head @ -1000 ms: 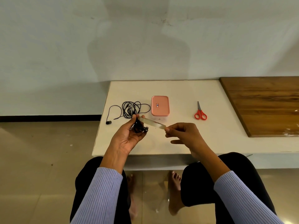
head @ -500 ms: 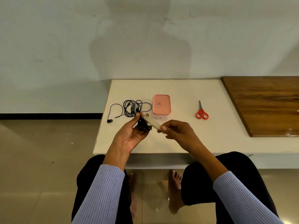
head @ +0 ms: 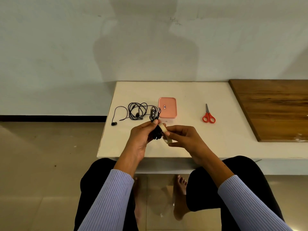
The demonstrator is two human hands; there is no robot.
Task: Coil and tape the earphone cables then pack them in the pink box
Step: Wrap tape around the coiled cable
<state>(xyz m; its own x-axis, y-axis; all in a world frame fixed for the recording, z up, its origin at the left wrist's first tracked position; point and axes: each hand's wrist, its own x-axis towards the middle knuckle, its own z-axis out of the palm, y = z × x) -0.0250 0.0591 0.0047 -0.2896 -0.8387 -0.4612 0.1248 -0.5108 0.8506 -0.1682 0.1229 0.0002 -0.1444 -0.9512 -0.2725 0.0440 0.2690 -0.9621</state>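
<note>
Left hand (head: 141, 135), above near edge of surface (head: 191, 147): fingers curled round coiled earphone bundle (head: 155, 125), thumb pressing start of tape on top; loops and plug end poking up past the thumb toward the far side

Right hand (head: 185, 139), just beside the left: fingers pinching free end of clear tape strip (head: 165, 134), strip arching from the bundle down to the lower fingers

Step in hand, as judged: binding the first coil. Advice: keep strip taut, carry it fully round the waist of the bundle, land the end on tape rather than bare cable, hold thumb pressure until the end sticks; slack would likely let loops spring loose

Second earphone cable (head: 135, 111), toward far left corner of surface: loose, uncoiled, one earbud trailing close to the left edge; not yet coiled, taped or packed

Pink box (head: 167, 107), middle of surface toward far edge, just right of the loose cable: lid on, small label on top; lid to come off before packing

Red-handled scissors (head: 208, 115), well right of the box: closed, blades pointing to far edge, untouched

Wooden board (head: 273, 109), right end of surface: nothing of the task on it

Obstructions: none seen between hands and box; loose cable lies near the box's left side, apart from the taping
</note>
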